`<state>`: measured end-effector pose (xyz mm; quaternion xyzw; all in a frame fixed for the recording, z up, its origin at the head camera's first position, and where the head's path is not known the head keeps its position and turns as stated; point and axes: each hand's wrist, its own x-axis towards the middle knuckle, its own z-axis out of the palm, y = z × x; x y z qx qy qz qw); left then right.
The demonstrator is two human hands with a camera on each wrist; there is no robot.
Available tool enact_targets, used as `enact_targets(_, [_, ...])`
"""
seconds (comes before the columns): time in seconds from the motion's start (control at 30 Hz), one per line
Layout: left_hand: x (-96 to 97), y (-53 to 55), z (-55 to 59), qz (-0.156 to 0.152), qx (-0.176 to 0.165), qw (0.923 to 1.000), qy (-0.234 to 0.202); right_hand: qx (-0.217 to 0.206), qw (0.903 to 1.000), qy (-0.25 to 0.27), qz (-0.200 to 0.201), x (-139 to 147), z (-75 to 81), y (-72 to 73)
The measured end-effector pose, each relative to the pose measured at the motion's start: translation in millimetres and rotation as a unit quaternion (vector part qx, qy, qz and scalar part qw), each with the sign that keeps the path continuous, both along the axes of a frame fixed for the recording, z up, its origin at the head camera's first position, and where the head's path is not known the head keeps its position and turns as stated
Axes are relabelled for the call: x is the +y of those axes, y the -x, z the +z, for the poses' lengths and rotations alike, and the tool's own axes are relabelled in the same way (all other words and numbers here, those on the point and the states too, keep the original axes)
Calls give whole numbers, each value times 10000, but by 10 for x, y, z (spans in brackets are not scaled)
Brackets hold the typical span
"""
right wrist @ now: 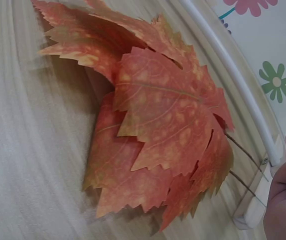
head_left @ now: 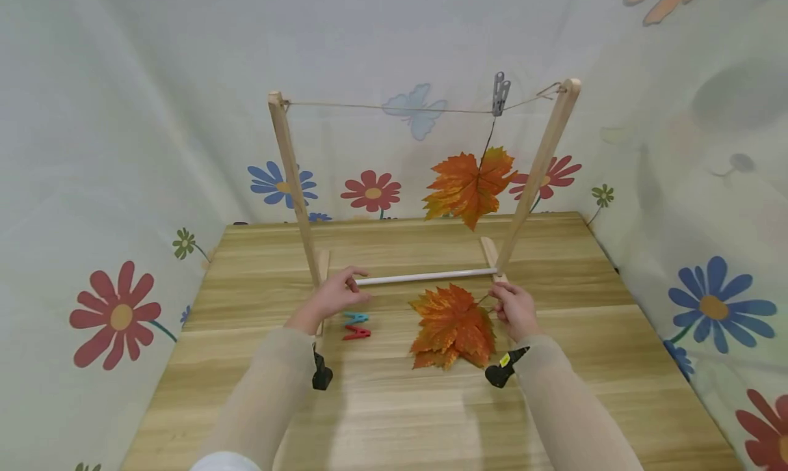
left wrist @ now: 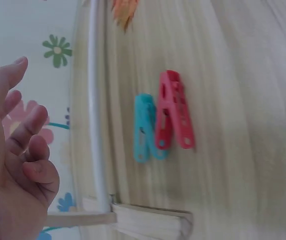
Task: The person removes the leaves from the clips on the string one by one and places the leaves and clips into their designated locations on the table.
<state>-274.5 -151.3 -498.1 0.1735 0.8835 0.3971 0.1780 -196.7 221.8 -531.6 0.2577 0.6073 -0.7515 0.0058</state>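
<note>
My left hand (head_left: 335, 293) hovers by the left end of the white rod with loosely bent fingers and nothing in them. Just below it on the table lie a blue clothespin (head_left: 355, 318) and a red clothespin (head_left: 357, 332), side by side in the left wrist view. My right hand (head_left: 516, 310) has its thumb and finger together at the thin stem of an orange maple leaf (head_left: 452, 324), pinching it. That leaf overlaps another on the table, and two stems (right wrist: 244, 186) run to the hand in the right wrist view; the fingertips are partly hidden there.
A wooden frame (head_left: 289, 163) stands behind the hands, a string (head_left: 369, 106) tied between its posts. A grey clothespin (head_left: 500, 95) on the string holds another maple leaf (head_left: 470, 184). The white rod (head_left: 425, 277) joins the posts low down. A flowered cloth surrounds the table.
</note>
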Motion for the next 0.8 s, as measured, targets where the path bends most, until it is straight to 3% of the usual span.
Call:
enact_targets(0.23, [132,63,249,-53,124,9998,-126,286,9995,-111,15,-5,150,44])
enact_targets(0.8, [245,200,574,-80,356,9990,-264,562,9979,-240,227,56,464,150])
